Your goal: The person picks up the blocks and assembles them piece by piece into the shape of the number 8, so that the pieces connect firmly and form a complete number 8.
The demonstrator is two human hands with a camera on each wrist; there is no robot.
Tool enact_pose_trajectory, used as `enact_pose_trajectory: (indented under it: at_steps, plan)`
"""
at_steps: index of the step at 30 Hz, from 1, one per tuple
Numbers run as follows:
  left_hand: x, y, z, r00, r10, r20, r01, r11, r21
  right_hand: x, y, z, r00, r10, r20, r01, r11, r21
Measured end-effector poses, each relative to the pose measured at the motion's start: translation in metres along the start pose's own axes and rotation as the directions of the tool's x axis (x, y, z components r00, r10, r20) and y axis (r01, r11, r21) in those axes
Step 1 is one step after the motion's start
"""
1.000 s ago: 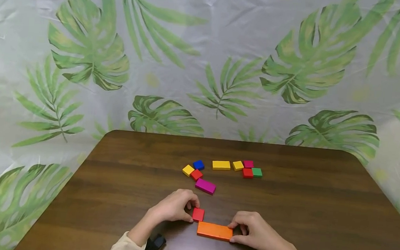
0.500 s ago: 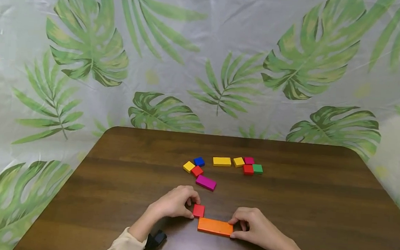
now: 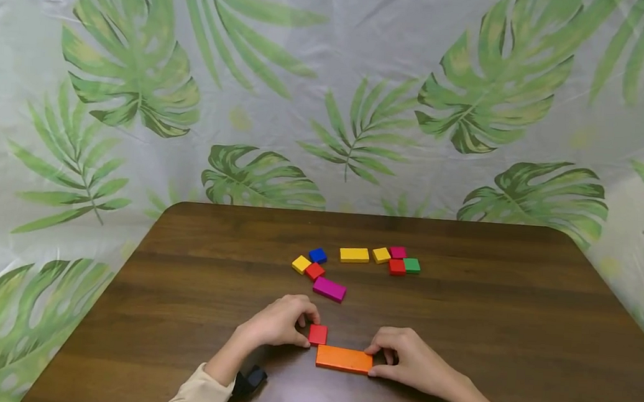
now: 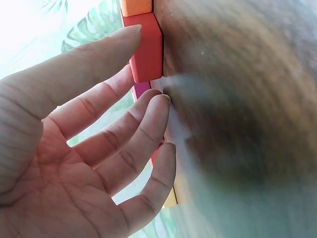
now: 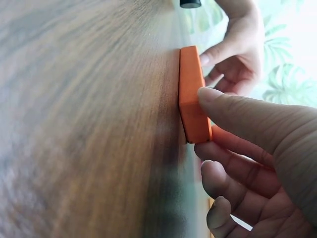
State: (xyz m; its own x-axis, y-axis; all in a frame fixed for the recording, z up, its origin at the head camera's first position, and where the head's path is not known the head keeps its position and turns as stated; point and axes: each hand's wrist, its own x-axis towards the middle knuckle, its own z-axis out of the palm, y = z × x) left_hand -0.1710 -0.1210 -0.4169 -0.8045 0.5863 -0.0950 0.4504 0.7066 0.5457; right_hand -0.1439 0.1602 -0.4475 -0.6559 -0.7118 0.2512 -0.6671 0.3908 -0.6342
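Note:
In the head view, a small red square block lies flat near the front of the table. My left hand pinches its left side with thumb and forefinger. The left wrist view has the thumb on one face of that block, the other fingers loosely bent below. A long orange block lies just in front and to the right, its corner against the red one. The right hand holds the orange block's right end between thumb and fingers, also plain in the right wrist view, where the orange block rests on the table.
Behind the hands lie a magenta block and a cluster with yellow, red and blue squares. Further right are a long yellow block, a yellow square, and red, crimson and green squares. A leaf-patterned sheet hangs behind the table.
The head view has tilted slightly, so the whole scene sits a little higher. Both hands keep hold of the same blocks, which stay in place relative to each other.

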Motion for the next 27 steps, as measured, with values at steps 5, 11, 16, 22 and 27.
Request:
enact_pose_trajectory:
  at_steps: [5,11,16,22,27]
  plan:
    - [0.001,0.001,-0.003,1.0,0.012,0.001,-0.012,1.0,-0.004,0.003,0.0,-0.003,1.0,-0.005,0.008,0.005,1.0,-0.012]
    - [0.002,0.0,-0.007,1.0,0.001,-0.004,-0.001,1.0,-0.006,0.006,0.001,-0.006,1.0,-0.006,0.012,0.006,1.0,-0.021]
    - [0.002,-0.002,-0.006,1.0,-0.006,0.005,0.006,1.0,-0.014,0.005,0.002,-0.005,1.0,0.007,0.027,-0.007,1.0,-0.015]
    - [0.001,-0.006,-0.008,1.0,0.02,0.008,-0.019,1.0,-0.015,0.002,0.002,-0.003,1.0,0.012,0.02,-0.012,1.0,-0.001]
    - [-0.001,-0.018,-0.017,0.996,0.003,-0.09,-0.008,0.998,-0.055,0.0,0.0,0.0,1.0,0.014,0.018,-0.014,1.0,0.005]
